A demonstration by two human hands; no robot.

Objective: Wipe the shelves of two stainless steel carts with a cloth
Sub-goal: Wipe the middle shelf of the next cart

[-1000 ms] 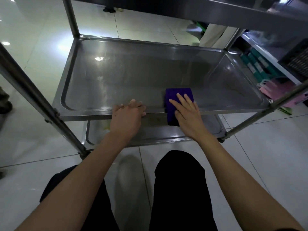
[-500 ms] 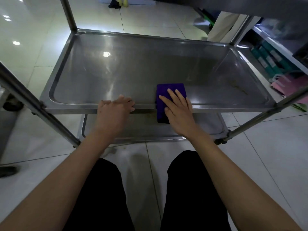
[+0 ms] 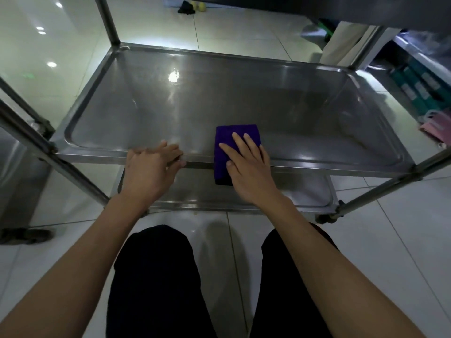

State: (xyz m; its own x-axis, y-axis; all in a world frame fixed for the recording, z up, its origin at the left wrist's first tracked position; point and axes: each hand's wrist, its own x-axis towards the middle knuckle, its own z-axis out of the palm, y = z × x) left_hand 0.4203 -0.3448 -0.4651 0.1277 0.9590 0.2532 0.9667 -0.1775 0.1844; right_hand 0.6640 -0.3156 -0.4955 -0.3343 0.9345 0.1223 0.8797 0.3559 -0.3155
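A glossy floor of pale square tiles [image 3: 402, 240] with thin dark grout lines carries everything here. Near its far edge lie a small black crumpled item [image 3: 186, 8] and two small yellow-green round objects [image 3: 197, 6] just beside it (too small to identify). At the right edge sit upright teal boxes with white labels [image 3: 419, 89], and nearer, pink flat packages [image 3: 436, 125]. By the left edge rests a dark worn shoe [image 3: 26, 235]. Black trouser legs [image 3: 156, 284] fill the near edge.

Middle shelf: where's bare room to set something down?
The shelf is bare from the left rim across to the far and right rims. Only the near edge is taken: left hand grips it, right hand presses the cloth over it.
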